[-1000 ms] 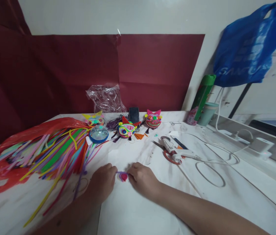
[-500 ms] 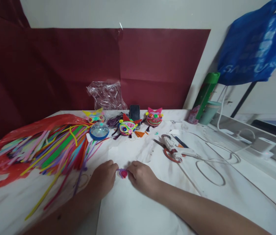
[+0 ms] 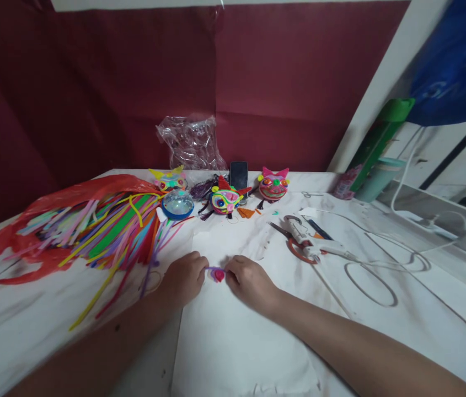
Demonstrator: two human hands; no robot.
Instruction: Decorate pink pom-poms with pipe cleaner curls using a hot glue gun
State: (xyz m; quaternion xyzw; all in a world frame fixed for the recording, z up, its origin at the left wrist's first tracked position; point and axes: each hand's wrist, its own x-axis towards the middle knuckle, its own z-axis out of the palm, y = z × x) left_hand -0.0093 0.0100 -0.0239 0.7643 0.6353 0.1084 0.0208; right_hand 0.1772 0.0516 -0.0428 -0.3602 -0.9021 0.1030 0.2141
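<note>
A short stretch of purple pipe cleaner (image 3: 212, 268) spans the gap between my two hands. My left hand (image 3: 186, 277) pinches one end, and my right hand (image 3: 248, 282) grips the other with its fingers curled in. Just beneath the purple stretch is a small rounded pink-red piece (image 3: 219, 275); whether it is joined to the pipe cleaner I cannot tell. Both hands are low over a white sheet of paper (image 3: 236, 342). Beyond them sit three colourful animal-head ornaments, the nearest one (image 3: 225, 200) with red horns.
Many coloured pipe cleaners (image 3: 112, 237) spill from a red plastic bag (image 3: 104, 190) at left, beside a blue-rimmed clear dome (image 3: 177, 205). To the right lie orange-handled scissors (image 3: 299, 251) and a white glue gun (image 3: 327, 247) with its cord. A phone (image 3: 239, 175) stands at the back.
My view has tilted down and shifted left, so everything sits higher and further right. My hands are slightly further apart, with more of the purple pipe cleaner showing between them.
</note>
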